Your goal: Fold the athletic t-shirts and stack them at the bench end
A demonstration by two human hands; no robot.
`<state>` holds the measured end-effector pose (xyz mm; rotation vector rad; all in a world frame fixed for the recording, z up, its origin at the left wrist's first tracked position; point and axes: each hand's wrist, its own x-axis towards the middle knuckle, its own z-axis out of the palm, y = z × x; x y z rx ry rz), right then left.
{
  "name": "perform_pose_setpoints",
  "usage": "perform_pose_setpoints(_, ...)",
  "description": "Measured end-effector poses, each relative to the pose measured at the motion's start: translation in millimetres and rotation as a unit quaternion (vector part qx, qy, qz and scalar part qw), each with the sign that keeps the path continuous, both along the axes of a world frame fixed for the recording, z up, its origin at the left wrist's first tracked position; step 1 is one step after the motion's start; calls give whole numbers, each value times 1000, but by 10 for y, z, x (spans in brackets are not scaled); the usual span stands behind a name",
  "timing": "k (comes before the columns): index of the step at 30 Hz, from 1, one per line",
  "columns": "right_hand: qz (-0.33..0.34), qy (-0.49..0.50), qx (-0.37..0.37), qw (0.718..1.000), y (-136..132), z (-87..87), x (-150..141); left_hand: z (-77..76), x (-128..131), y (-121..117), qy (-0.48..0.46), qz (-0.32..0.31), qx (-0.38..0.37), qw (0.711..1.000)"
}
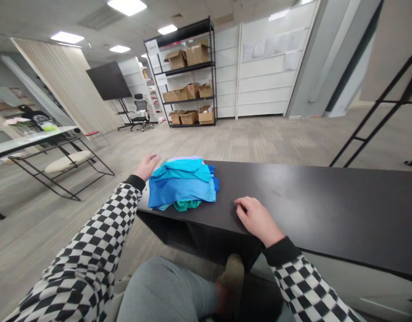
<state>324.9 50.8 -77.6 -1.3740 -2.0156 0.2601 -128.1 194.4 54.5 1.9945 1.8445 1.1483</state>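
Observation:
A stack of folded clothes [184, 183] in blue, teal and pale lilac lies at the left end of a black table [313, 201]. My left hand [146, 167] rests against the stack's left side, fingers partly curled and touching the cloth, holding nothing I can make out. On the tabletop to the right of the stack, my right hand [258, 219] lies flat with its fingers stretched toward the clothes and a gap between them. Both arms wear black-and-white checkered sleeves.
My grey-trousered knee [166, 290] is raised below the table's near edge. A black metal rack with cardboard boxes [189, 74] stands at the far wall. A glass-topped table with a metal frame [41, 147] is at left, and a black railing [376, 120] at right.

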Motion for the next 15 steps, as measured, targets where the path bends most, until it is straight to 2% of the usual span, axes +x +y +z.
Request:
perform_pose_setpoints(3,-3,-6,4,1000,14,-18,-4,-308,289,-3,57,-40,-58,996)
perform_pose_setpoints(5,-1,-4,6,1000,1,-17,-3,-530,492,-19,123,-40,-76,989)
perform_pose_setpoints(7,1,1,10,1000,-26,-4,-1,-660,610,-11,170,-22,-74,982)
perform_pose_setpoints(8,1,3,12,1000,-41,6,2,-668,622,10,176,-15,-68,982)
perform_pose_setpoints(9,2,6,13,1000,-56,15,5,-637,603,43,170,-12,-61,984)
perform_pose_setpoints(11,3,11,13,1000,-76,29,12,-466,481,129,148,-3,-47,988)
perform_pose_setpoints(15,5,11,4,1000,-73,37,10,123,96,244,100,58,-4,993)
